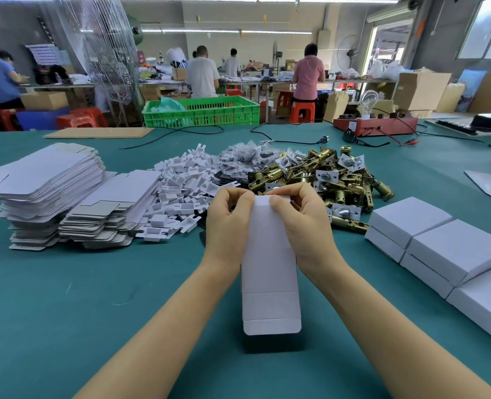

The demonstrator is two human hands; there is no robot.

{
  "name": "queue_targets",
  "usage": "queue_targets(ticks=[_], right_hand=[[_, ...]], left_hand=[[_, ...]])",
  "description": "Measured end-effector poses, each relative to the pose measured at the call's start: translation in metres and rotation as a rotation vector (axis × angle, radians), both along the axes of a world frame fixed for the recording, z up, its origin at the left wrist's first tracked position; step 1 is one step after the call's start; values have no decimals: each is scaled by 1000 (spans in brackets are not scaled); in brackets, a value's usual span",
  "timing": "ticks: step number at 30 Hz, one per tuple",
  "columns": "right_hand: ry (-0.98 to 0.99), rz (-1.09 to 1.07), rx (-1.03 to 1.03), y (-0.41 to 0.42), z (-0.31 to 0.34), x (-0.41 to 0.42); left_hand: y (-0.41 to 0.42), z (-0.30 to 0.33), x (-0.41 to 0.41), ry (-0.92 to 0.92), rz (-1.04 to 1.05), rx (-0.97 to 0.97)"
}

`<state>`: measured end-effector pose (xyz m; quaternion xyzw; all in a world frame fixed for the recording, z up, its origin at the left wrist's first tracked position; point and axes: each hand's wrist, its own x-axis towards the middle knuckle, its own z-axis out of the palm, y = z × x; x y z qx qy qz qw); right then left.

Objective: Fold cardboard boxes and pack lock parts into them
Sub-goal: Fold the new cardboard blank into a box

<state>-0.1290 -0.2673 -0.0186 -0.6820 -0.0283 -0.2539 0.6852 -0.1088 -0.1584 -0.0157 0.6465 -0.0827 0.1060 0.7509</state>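
Note:
A flat white cardboard box blank [270, 272] is held above the green table, its long flap hanging toward me. My left hand [228, 223] grips its far left edge, thumb on top. My right hand [301, 223] grips the far right edge the same way. Behind my hands lies a heap of brass lock latches [339, 180], a pile of small bagged parts [247, 158] and a heap of white cardboard inserts [180, 194]. Stacks of unfolded box blanks [48, 191] stand at the left.
Several closed white boxes [445, 249] sit in rows at the right. A red tester with a bulb [375, 125], cables and dark glasses lie at the table's far side. A green crate [201, 110] and people working at benches are beyond.

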Motion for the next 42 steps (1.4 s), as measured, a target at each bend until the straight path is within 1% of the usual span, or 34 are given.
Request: queue_targets(ticks=[6,14,17,22,28,33,37,42], right_hand=[[36,-27,40,-3,-1,2],[-1,-27,2,-3,-1,1],[-12,-22,24,-5,0,1],[-31,-25,14,-9,2,4],[-47,-30,22,-9,3,3],[-84,-53,22,-9,4,2],[-108,-53,56,-10,6,2],[-128,-55,92,-8,7,1]], left_hand=[[0,1,-4,-8,-52,9],[-1,4,-6,35,-119,-74],[-1,2,-4,39,-131,-110],[-1,-1,-2,3,-127,-94],[0,-2,-2,-74,-149,-52],[-2,-4,-4,-211,-133,33],[-3,-2,-8,-304,-140,63],[-3,-3,-9,-322,-153,52]])
